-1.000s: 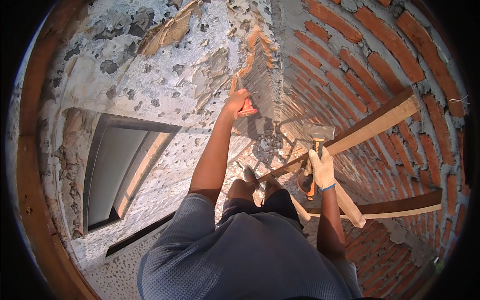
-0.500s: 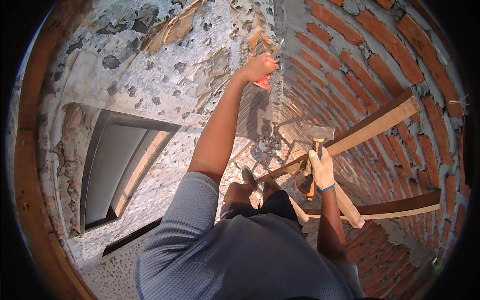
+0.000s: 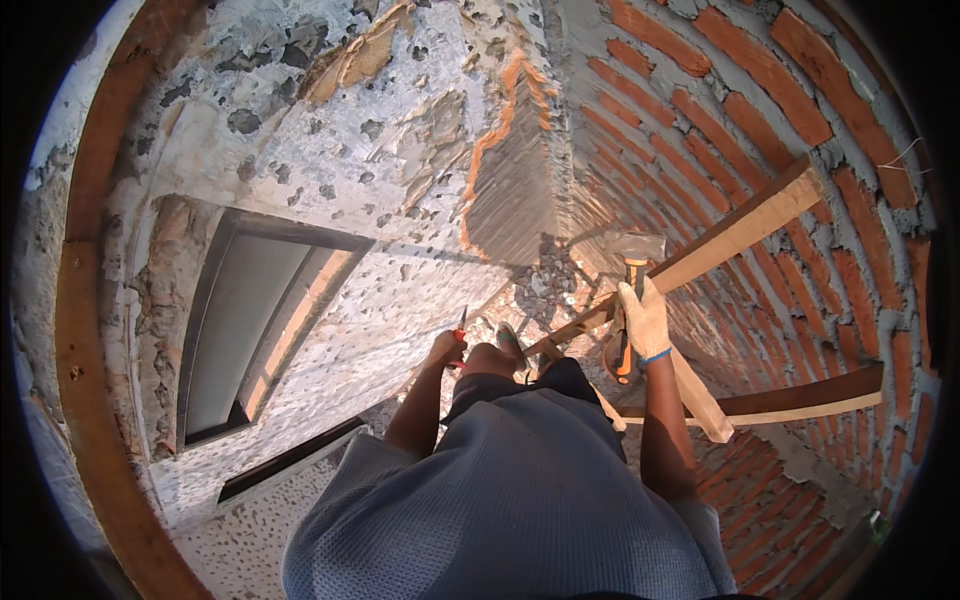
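My left hand [image 3: 445, 350] is down by my knee, fist wrapped tight around a red-handled chisel [image 3: 460, 335]. Only a sliver of red handle and the thin metal shaft poking up past my knuckles show; the tip is too small to read, and I cannot tell whether it touches the pitted plaster wall [image 3: 350, 200] just beside it. My right hand [image 3: 643, 318], in a pale glove, is clamped on the hammer [image 3: 630, 270], high on its orange and black handle; the grey head sits above my fingers, close to the slanting wooden plank [image 3: 745, 225], contact unclear. The handle's lower end drops behind my wrist and the shadow there. Brick wall [image 3: 760, 110] curves away on my right. My grey shirt [image 3: 520, 500] blocks most of my legs and whatever I stand on; one shoe [image 3: 510, 342] peeks out, and rubble below blurs together.
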The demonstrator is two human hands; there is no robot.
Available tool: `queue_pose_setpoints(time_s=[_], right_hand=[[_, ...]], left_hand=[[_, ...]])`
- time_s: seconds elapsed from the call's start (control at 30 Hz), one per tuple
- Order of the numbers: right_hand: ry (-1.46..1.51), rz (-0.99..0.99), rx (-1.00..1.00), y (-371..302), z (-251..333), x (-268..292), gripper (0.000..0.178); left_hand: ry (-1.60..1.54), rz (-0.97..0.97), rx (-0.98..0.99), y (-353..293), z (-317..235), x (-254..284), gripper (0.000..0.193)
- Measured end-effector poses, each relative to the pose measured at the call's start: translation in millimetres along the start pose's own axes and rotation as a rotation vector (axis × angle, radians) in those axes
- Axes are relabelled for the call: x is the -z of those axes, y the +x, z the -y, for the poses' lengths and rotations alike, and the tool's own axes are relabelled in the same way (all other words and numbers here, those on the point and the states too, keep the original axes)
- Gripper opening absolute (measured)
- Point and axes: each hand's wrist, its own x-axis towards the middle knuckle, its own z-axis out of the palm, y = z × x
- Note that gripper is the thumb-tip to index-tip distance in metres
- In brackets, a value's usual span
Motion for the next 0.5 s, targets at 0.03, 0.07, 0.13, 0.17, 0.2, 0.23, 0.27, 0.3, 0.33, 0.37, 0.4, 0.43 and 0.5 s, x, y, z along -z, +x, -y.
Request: queue_pose_setpoints(time_s=[0.03, 0.07, 0.13, 0.17, 0.2, 0.23, 0.27, 0.3, 0.33, 0.37, 0.4, 0.43, 0.5], right_hand=[[0.017, 0.008, -0.013, 0.7, -0.8, 0.0, 0.026], [0.076, 0.039, -0.066, 0.6, -1.1, 0.6, 0.026], [0.048, 0.024, -0.027, 0.8, -0.7, 0.8, 0.025], [0.048, 0.036, -0.028, 0.7, 0.0, 0.7, 0.025], [0.083, 0.055, -0.068, 0.4, 1.1, 0.8, 0.025], [0.14, 0.063, -0.067, 0.0, 2.3, 0.7, 0.026], [0.11, 0.05, -0.049, -0.2, 3.7, 0.6, 0.026], [0.118, 0.054, -0.051, -0.7, 4.9, 0.5, 0.026], [0.161, 0.066, -0.086, -0.9, 6.2, 0.4, 0.027], [0.128, 0.05, -0.048, -1.2, 7.2, 0.2, 0.027], [0.129, 0.041, -0.044, -1.5, 8.1, 0.3, 0.028], [0.175, 0.065, -0.077, -1.7, 8.6, 0.1, 0.029], [0.072, 0.034, -0.017, -1.8, 9.0, 0.2, 0.03]], left_hand=[[-0.257, -0.015, 0.166, -13.4, 40.0, 0.0, 0.031], [-0.145, -0.027, 0.203, -22.6, 75.8, 5.6, 0.034], [-0.15, -0.002, 0.282, -47.5, 139.9, 12.4, 0.04], [-0.086, 0.059, 0.351, -59.5, 167.3, 16.5, 0.041], [0.01, 0.131, 0.432, -65.4, 187.0, 17.5, 0.043], [0.02, 0.175, 0.434, -72.0, 203.8, 16.6, 0.045], [0.051, 0.232, 0.455, -79.0, 218.1, 14.4, 0.047], [0.037, 0.223, 0.464, -82.5, 226.8, 8.2, 0.047], [-0.03, 0.199, 0.451, -82.7, 230.6, -0.1, 0.047], [-0.095, 0.174, 0.443, -82.8, 231.7, -9.5, 0.048], [-0.16, 0.15, 0.437, -81.7, 229.9, -18.9, 0.048], [-0.245, 0.127, 0.484, -76.6, 223.4, -28.0, 0.049], [-0.233, 0.004, 0.51, -65.8, 204.5, -40.2, 0.048]])
